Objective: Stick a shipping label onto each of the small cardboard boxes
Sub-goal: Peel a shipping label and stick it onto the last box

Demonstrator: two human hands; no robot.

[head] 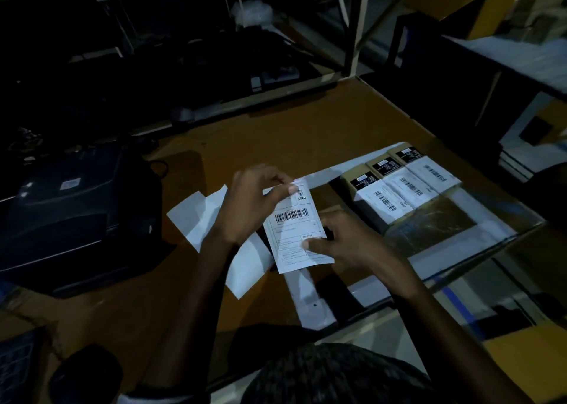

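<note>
At the far left a dark printer (70, 216) sits on the brown worktop (276, 133), and just right of it lie blank white backing sheets (196, 219), which look like liners left from labels already peeled. In the middle the left hand (254, 207) pinches the top corner of a label (296, 228) with curled fingers, seemingly peeling it, while the right hand (349, 244) grips its lower edge between thumb and fingers. Whether a box sits under this label I cannot tell; the hands and paper hide it. To the right, three boxes (399, 185) stand side by side in a row, each already carrying a white barcode label. So at least three look finished, a fourth label is in hand, and how many boxes remain cannot be seen.
</note>
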